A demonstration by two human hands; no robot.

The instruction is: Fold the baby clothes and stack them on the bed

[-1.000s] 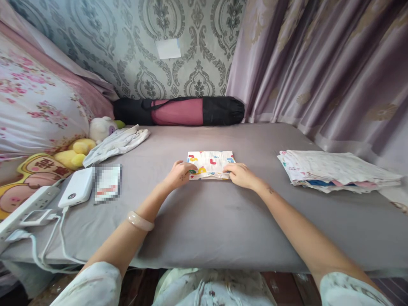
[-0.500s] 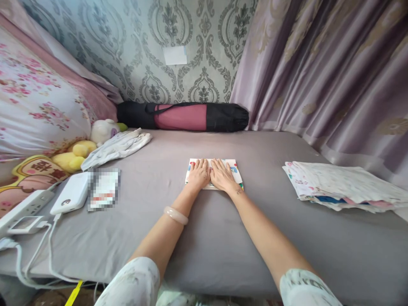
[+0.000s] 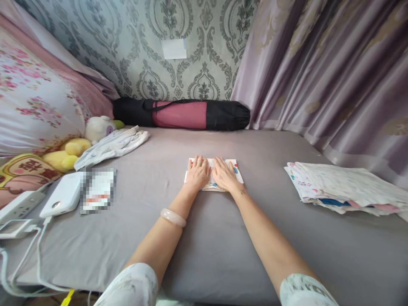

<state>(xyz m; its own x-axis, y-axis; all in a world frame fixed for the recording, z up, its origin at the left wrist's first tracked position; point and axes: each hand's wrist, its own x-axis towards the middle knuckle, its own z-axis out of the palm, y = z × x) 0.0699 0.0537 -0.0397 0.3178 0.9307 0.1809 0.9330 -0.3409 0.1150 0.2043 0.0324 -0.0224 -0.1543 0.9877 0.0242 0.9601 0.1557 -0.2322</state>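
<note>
A small folded cloth (image 3: 210,185), white with coloured prints, lies flat on the grey bed sheet (image 3: 204,246) in front of me. My left hand (image 3: 197,173) rests palm down on its left part, fingers stretched out. On its right part lies my right hand (image 3: 225,174), also flat with the fingers spread. The two hands are close together but apart, and they cover much of the cloth. A pale bangle (image 3: 173,217) circles my left forearm.
A stack of folded cloths (image 3: 347,187) lies at the right. Crumpled white cloth (image 3: 114,146) and plush toys (image 3: 66,155) are at the left, near a power bank (image 3: 63,195), a power strip (image 3: 21,204) and cables. A black and pink rolled bag (image 3: 180,114) lies along the wall.
Both hands stay flat on the folded cloth, having slid slightly apart. The cloth's near edge looks flatter. The whole view has shifted a little.
</note>
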